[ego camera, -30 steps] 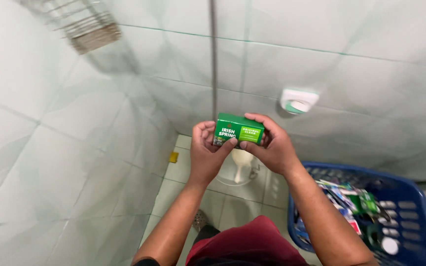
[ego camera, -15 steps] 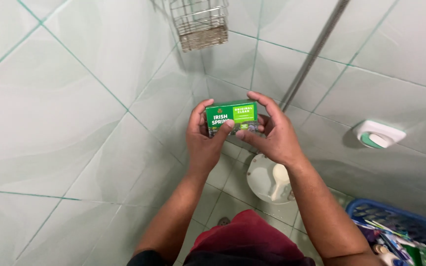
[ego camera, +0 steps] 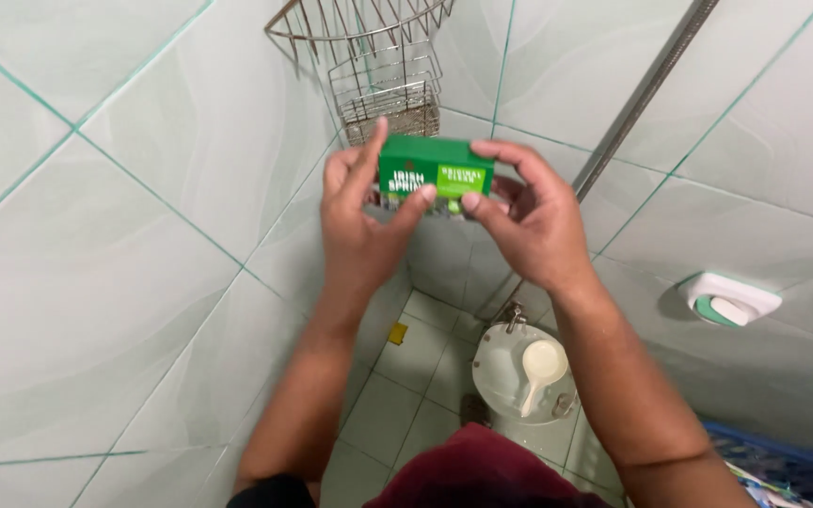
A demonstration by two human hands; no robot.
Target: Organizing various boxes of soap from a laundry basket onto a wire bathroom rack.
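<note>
Box [ego camera: 435,175]; green, rectangular, cardboard

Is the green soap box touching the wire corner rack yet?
Cannot tell. In the head view the green soap box, held by both hands, overlaps the wire corner rack in front, so no contact or gap shows.

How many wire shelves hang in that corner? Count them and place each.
2. An upper wire shelf sits at the top edge, partly cut off; a lower wire basket hangs beneath it, just behind the green soap box. More may sit above the frame.
</note>
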